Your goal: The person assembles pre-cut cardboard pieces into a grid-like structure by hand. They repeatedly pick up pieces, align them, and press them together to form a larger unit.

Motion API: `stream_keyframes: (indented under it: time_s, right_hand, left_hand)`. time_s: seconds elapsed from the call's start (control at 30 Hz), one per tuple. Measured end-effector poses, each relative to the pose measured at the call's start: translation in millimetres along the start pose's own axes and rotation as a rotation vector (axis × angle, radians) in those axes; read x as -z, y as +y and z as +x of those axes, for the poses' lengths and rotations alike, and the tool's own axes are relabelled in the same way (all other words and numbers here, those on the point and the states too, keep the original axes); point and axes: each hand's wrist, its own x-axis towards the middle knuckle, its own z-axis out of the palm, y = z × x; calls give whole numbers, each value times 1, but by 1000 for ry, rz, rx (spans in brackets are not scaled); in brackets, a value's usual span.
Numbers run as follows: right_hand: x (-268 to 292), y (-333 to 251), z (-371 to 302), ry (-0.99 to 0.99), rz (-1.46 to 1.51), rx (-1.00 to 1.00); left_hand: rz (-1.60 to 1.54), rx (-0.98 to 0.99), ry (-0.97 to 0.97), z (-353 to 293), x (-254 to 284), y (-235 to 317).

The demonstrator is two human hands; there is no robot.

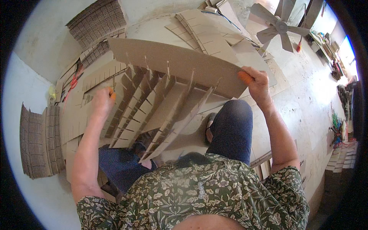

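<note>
1. Well, the right hand [257, 85], orange coverings on its fingers, grips the right end of a long, brown, curved-looking cardboard panel [165, 55], thumb closed over the edge.
2. The left hand [103, 101] is curled almost into a fist beside the slotted pieces; I can't tell whether anything is pinched inside it.
3. Between the hands, the panel lies crosswise above the person's knees, with several narrow, pale-brown, slotted cardboard strips [132, 122] fanned toward the lap.
4. To my eye it's partly assembled: about five strips seem to meet the panel, their tips poking up against its face, but they lean unevenly, and their near ends look unjoined.
5. Beyond, flat tan cardboard sheets [209, 32] lie spread over the floor, near a grey multi-bladed fan [281, 27].
6. Leftward there's a red-handled tool [73, 82] and, against the wall, a brown stack of slotted cardboard [41, 142].
</note>
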Motion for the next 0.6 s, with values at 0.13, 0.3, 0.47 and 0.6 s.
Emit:
stream_keyframes:
  time_s: [0.13,0.3,0.47,0.6]
  right_hand:
    - [0,5,3,4,14,52]
    - [-2,-3,7,-12,36,23]
    - [-6,4,9,19,53,35]
    - [-7,1,13,-25,47,45]
  left_hand:
    - [1,40,-28,1,5,4]
    - [-28,-31,-13,13,7,9]
    - [-50,7,-62,34,9,23]
    - [-237,14,102,63,-15,0]
